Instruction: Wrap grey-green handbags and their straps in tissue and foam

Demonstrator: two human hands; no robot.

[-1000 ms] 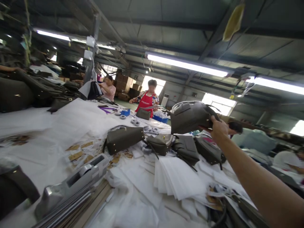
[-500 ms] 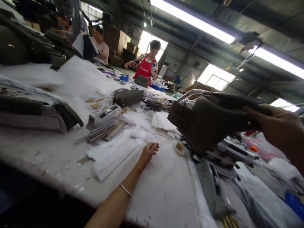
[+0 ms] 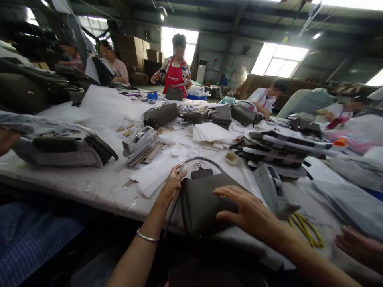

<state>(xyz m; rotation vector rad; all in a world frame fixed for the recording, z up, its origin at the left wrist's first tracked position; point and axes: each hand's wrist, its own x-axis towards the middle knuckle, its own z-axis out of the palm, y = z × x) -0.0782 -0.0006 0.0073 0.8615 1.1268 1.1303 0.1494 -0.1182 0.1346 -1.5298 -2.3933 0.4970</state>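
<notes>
A dark olive-grey handbag stands at the table's near edge, directly before me. At its upper left corner my left hand is closed around the base of the wrapped handle. A dark leather tab with a metal clasp sticks up behind the bag's top edge. Over the bag's right side lies my right hand, fingers apart and thumb spread. It covers part of the front panel; whether the palm presses on it I cannot tell.
White foam sheets, thin strips and a tape dispenser lie left of centre. Another dispenser and yellow cord are on the right. Another person's hand is at the right edge. Co-workers stand behind more bags.
The handbag, held up at the right by a hand before, is now low in front of me. My left hand, empty before, grips its handle. The view has levelled.
</notes>
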